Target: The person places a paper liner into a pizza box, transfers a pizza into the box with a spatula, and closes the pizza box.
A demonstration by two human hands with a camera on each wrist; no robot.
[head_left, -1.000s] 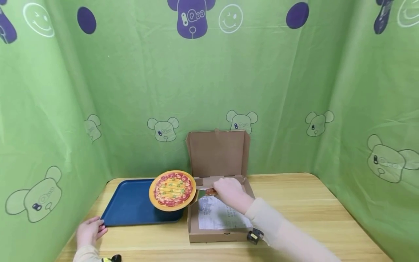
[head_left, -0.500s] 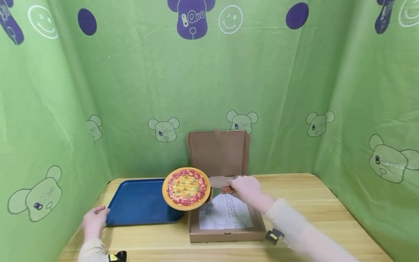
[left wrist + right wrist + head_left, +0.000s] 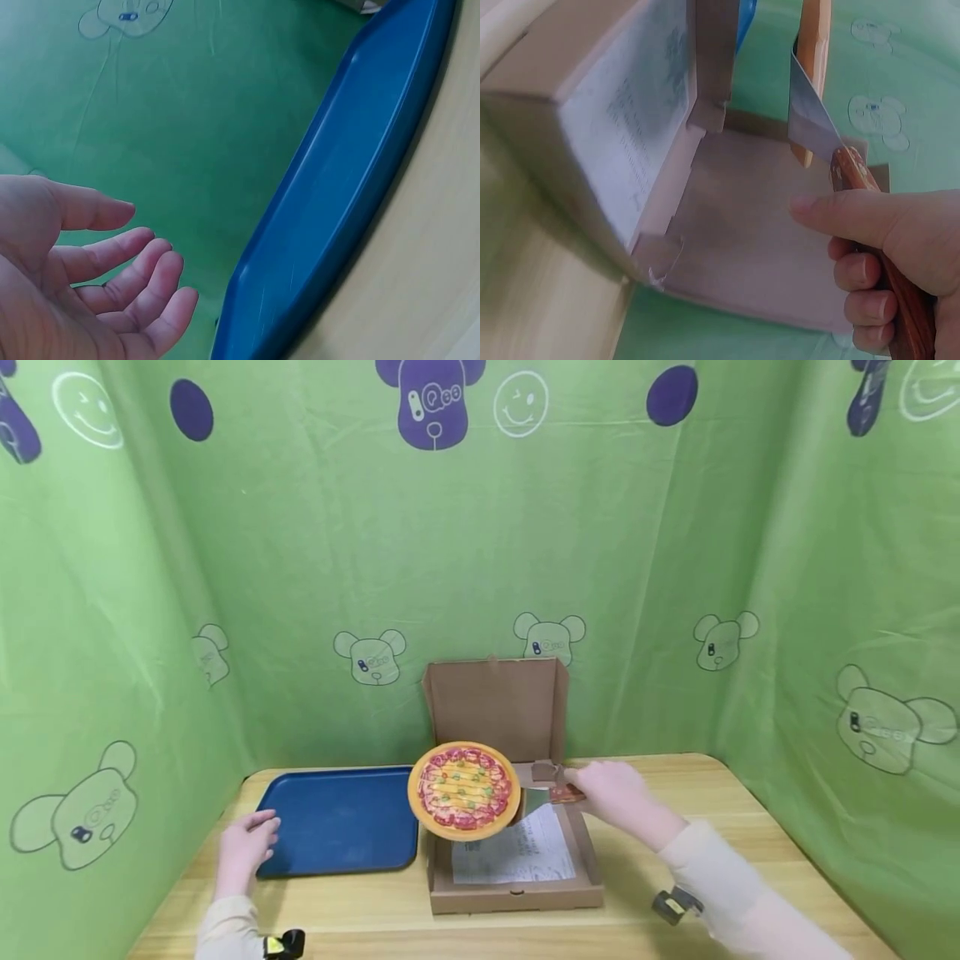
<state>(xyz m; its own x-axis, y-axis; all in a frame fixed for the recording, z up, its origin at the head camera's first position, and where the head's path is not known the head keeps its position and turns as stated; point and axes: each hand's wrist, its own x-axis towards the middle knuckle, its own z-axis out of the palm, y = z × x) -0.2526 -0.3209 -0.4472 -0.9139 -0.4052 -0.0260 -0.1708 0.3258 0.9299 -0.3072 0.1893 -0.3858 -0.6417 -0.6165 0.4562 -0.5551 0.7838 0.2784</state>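
Right hand: the right hand (image 3: 611, 787) has its fingers curled round the wooden handle of a spatula (image 3: 832, 146), thumb laid along the top.
Pizza: the pizza (image 3: 463, 789) rides on the spatula blade, held in the air over the left half of the open box (image 3: 517, 893), above the printed paper (image 3: 517, 856) that lines it.
Left hand: the left hand (image 3: 246, 850) is relaxed, fingers loosely bent and holding nothing; it sits at the near left corner of the blue tray (image 3: 337, 818), and I cannot tell whether it touches the rim.
Axis: the spatula's long axis runs roughly left to right across the bench (image 3: 750, 827), handle to the right, blade pointing left towards the tray. The pizza is round, with no long axis of its own; its topped face is up and tilts a little towards the camera.
Risk, slide: the pizza looks much wider than the blade, so any further tilt could let it slip off the near edge.
Risk, snag: lowered from here, its left rim could catch on the box's left wall and tip it.
Risk, lid: the lid (image 3: 491, 706) stands upright just behind; a nudge backwards could knock it.
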